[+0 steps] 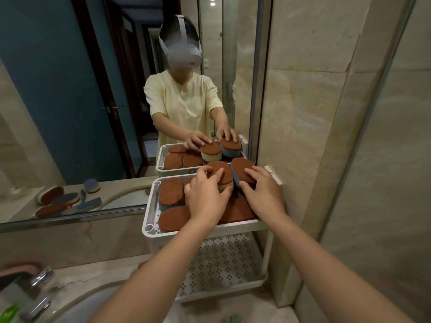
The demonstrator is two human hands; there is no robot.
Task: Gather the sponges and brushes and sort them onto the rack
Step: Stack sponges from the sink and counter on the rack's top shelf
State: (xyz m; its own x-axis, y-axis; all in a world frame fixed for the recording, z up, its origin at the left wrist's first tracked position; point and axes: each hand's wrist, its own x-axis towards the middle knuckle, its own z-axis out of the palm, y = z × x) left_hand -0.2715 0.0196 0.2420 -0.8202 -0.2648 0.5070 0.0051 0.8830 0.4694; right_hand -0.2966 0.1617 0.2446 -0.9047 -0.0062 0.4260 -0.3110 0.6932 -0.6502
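A white two-tier rack (149,215) stands against the mirror at the wall corner. Its top tray holds several oval sponges with brown scouring faces, such as one flat sponge (173,219) at the front left. My left hand (206,195) grips a brown-and-cream sponge (225,174) standing on edge in the tray. To its right, my right hand (262,192) grips a brown-and-blue sponge (241,167), also tilted up on edge. The two held sponges sit side by side at the tray's back.
The rack's lower shelf (221,264) is perforated and bare. A chrome tap (37,287) and a basin (88,301) lie at the lower left. The mirror (70,113) reflects more sponges and a brush on the counter. A tiled wall (314,136) closes the right.
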